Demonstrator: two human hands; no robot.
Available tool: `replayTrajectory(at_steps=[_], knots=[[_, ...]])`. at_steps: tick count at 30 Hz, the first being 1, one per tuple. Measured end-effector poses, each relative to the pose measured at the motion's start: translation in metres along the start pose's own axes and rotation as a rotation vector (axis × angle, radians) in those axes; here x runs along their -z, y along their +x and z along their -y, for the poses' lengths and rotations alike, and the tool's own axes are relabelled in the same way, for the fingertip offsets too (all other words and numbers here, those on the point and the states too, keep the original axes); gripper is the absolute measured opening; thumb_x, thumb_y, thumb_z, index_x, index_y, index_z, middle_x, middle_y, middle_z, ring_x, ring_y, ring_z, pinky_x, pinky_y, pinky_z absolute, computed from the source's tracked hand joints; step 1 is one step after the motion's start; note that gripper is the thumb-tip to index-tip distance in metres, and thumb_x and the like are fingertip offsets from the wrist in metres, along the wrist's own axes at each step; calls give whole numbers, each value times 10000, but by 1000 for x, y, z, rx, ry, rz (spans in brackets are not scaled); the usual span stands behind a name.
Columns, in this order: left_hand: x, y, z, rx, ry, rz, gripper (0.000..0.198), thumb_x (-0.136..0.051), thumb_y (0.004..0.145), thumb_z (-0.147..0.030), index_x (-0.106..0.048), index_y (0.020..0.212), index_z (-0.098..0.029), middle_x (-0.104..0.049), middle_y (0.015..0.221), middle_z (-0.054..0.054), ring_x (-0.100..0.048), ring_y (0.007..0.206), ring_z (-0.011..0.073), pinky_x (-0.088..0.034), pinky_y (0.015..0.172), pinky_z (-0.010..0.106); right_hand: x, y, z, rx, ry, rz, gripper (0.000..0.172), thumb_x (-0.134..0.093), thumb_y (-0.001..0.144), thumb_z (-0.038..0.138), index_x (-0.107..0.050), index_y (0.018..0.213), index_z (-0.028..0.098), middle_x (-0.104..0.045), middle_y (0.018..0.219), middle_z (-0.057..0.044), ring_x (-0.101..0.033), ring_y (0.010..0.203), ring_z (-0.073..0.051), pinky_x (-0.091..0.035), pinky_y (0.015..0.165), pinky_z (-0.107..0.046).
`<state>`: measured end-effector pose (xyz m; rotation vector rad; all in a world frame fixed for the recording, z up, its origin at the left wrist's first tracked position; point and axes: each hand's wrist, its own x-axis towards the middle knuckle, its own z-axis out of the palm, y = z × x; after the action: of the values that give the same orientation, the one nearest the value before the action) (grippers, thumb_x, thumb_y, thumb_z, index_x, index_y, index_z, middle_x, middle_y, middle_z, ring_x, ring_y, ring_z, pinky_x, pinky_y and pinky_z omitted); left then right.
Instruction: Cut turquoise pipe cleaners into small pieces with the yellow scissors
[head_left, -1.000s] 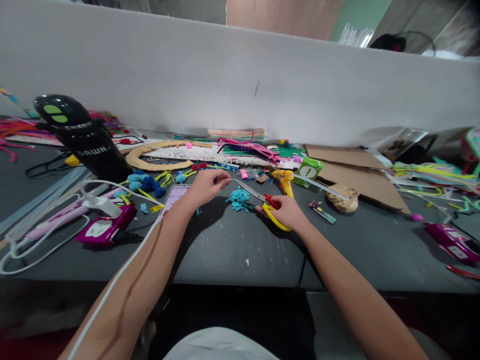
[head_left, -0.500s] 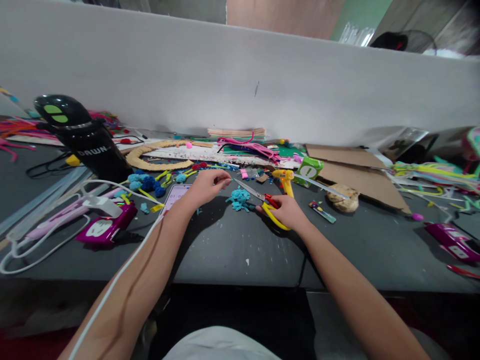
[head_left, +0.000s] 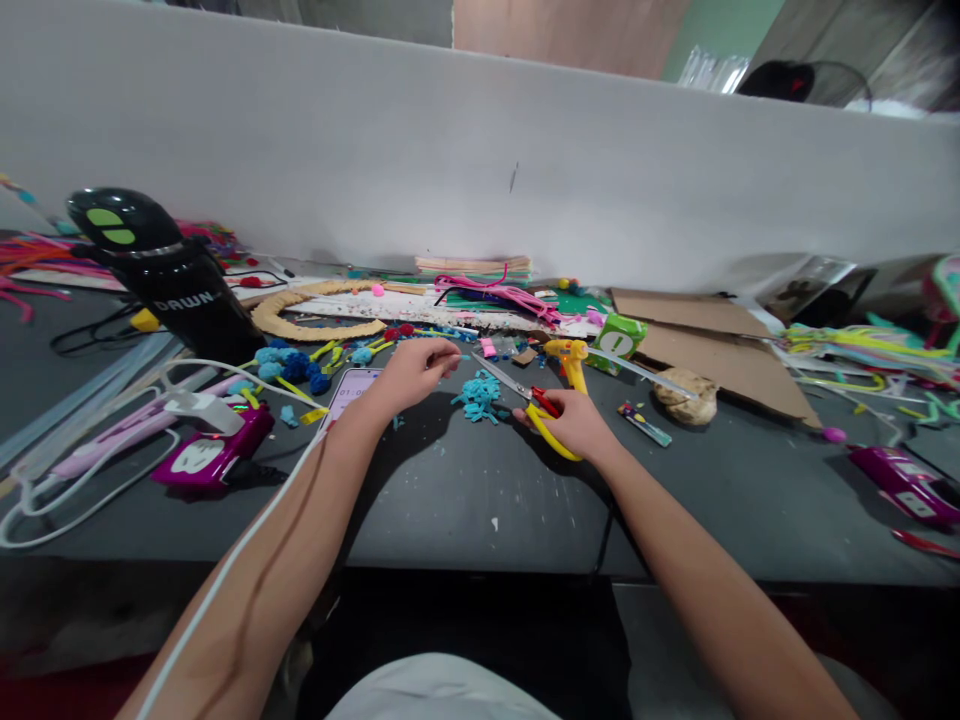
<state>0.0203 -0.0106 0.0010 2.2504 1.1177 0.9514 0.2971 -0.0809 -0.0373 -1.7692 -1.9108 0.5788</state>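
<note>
My right hand (head_left: 571, 422) is wrapped round the yellow and red handles of a pair of scissors (head_left: 525, 398), whose blades point up and left toward my left hand. My left hand (head_left: 414, 372) is closed in a pinch just left of the blade tips; what its fingertips hold is too small to name. A small heap of turquoise snippets (head_left: 478, 397) lies on the dark table (head_left: 465, 490) between the two hands. A phone (head_left: 351, 391) with a lit screen lies under my left wrist.
A black bottle (head_left: 161, 272) stands at the left, with a magenta glue gun (head_left: 210, 450) and white cable in front. Blue pom-poms (head_left: 294, 366), a yellow glue gun (head_left: 571, 360), a green box (head_left: 619, 340), cardboard (head_left: 712, 345) and pipe cleaners lie along the white wall.
The scissors and my right hand have shifted very slightly; my left hand keeps its pinch in the same place.
</note>
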Motion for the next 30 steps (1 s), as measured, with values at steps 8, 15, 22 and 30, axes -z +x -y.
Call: replayTrajectory(at_steps=[8,15,22,30], knots=[[1,-1,-6,-11,33,7,248,-517,886,-327,-685,836,-150,-652,698,26,-566,649,142,-410,610,239,1,0,1,14,-31,3,545,-615,681,726,-555,634,187,-434,570,19,-357,552,-113,-253,489,-242],[2,-1,-7,-9,36,20,254,-514,892,-336,-680,835,-153,-649,702,24,-557,650,140,-394,603,240,2,0,2,24,-41,11,547,-604,685,724,-600,644,179,-451,574,10,-361,555,-116,-258,494,-246],[1,-1,-4,-4,24,16,245,-513,889,-332,-675,835,-156,-650,711,25,-559,653,143,-399,612,245,2,1,1,20,-25,11,504,-635,688,679,-618,652,176,-478,583,0,-393,556,-122,-282,501,-252],[2,-1,-5,-14,37,11,255,-500,883,-331,-665,805,-153,-635,691,27,-545,647,143,-395,613,247,1,0,1,12,-20,1,534,-610,688,717,-572,642,187,-465,580,9,-379,554,-118,-274,492,-244]])
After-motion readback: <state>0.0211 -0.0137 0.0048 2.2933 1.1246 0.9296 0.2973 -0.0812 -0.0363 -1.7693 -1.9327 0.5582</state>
